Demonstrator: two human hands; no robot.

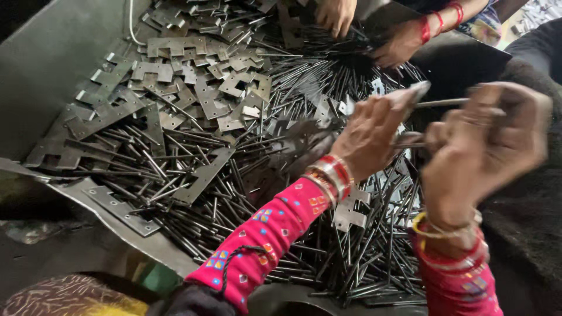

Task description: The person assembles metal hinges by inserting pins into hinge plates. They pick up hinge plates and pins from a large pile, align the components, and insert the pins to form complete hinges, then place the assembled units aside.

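No packages, labels, signs or screens visible.

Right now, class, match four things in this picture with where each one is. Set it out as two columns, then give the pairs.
Things
1. Left hand
2. Right hand
3. Flat plates
4. Co-worker's hands

Places
A. Top edge, over the rods
B. Far right, holding a thin rod
C. Centre, above the red bangles
D. Upper left of the heap

Pairs: 1-C, 2-B, 3-D, 4-A
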